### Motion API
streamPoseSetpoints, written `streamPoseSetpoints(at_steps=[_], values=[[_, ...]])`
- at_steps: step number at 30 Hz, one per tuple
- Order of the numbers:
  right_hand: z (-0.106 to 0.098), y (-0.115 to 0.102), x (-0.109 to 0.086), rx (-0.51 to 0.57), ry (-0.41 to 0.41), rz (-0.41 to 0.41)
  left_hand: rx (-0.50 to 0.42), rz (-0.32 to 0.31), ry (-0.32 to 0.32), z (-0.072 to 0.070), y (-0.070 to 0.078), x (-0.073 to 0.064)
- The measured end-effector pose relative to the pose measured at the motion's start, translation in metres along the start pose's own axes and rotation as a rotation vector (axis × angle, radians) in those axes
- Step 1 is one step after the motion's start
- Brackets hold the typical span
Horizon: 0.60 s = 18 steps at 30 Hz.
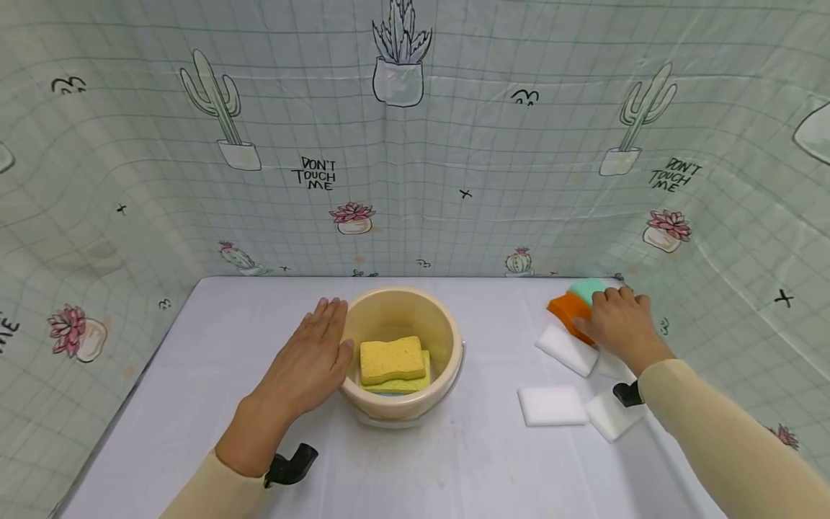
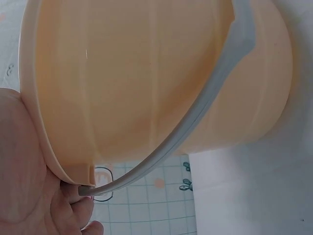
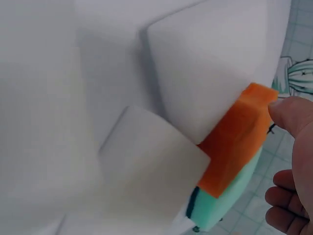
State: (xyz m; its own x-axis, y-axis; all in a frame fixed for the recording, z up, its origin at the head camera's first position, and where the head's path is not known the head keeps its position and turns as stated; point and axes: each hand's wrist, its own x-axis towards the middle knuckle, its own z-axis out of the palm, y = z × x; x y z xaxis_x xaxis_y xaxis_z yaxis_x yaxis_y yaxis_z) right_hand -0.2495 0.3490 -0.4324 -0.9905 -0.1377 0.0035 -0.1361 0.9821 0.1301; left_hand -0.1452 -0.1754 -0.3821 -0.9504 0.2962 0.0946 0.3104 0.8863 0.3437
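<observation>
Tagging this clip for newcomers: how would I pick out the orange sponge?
On the white table, right of the cream bucket, lie white pads. At their far end, by the right hand, is the sponge: orange, unlike the pads or the mint-green block behind.

The left grip (image 2: 29, 181), a bare hand, lies against the rim (image 2: 28, 63) of the cream bucket (image 2: 122, 73). The fingers (image 2: 83, 210) sit beside one end of the grey handle (image 2: 166, 148). The handle curves across the outer wall. The white worktop (image 2: 254, 191) and grid-printed cloth (image 2: 146, 210) show beyond the bucket.
</observation>
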Motion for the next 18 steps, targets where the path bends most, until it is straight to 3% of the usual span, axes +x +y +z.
streamPoseSetpoints(at_steps=[7, 18], values=[[0.021, 0.006, -0.005, 0.022, -0.036, 0.043, 0.005, -0.007, 0.0, 0.002, 0.0, 0.0], [0.03, 0.006, -0.004, 0.064, -0.057, 0.082, 0.018, -0.01, 0.006, 0.003, 0.0, 0.0]])
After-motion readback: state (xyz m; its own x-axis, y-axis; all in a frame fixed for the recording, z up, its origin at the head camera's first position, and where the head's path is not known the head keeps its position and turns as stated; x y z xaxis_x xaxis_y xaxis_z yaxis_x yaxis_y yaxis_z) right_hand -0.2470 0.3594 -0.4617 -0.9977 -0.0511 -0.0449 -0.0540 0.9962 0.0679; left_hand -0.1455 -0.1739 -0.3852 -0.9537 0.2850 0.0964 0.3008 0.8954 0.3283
